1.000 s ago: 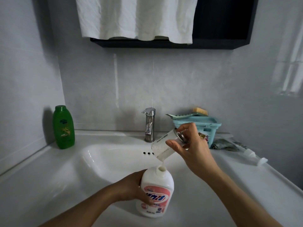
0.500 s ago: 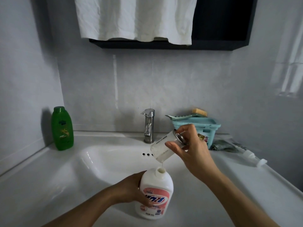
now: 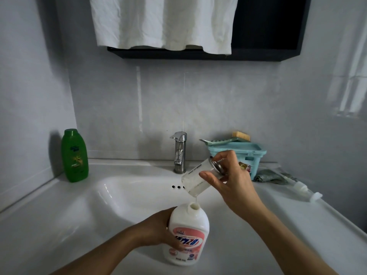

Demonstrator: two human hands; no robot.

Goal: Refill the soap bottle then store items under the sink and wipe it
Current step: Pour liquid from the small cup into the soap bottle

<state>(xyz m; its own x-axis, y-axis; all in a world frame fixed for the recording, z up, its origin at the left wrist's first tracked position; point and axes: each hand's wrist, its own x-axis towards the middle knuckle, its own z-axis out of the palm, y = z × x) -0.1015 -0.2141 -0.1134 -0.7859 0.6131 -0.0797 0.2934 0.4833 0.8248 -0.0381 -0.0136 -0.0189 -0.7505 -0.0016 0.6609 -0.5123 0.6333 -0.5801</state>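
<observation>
A white soap bottle (image 3: 188,231) with a pink label stands uncapped on the front rim of the white sink (image 3: 127,195). My left hand (image 3: 156,228) grips its left side. My right hand (image 3: 231,182) holds a small clear bottle (image 3: 196,178) tilted mouth-down just above the white bottle's neck. A thin thread of pale liquid runs from it into the opening. A white pump head (image 3: 303,189) lies on the counter at the right.
A green bottle (image 3: 74,155) stands at the back left corner. The chrome faucet (image 3: 179,152) is behind the basin. A teal basket (image 3: 248,157) with a brush (image 3: 232,138) on top sits back right, beside a grey-green cloth (image 3: 270,176). A white towel (image 3: 162,22) hangs above.
The view has shifted slightly. Both hands and both bottles keep nearly the same pose, with liquid still trickling down.
</observation>
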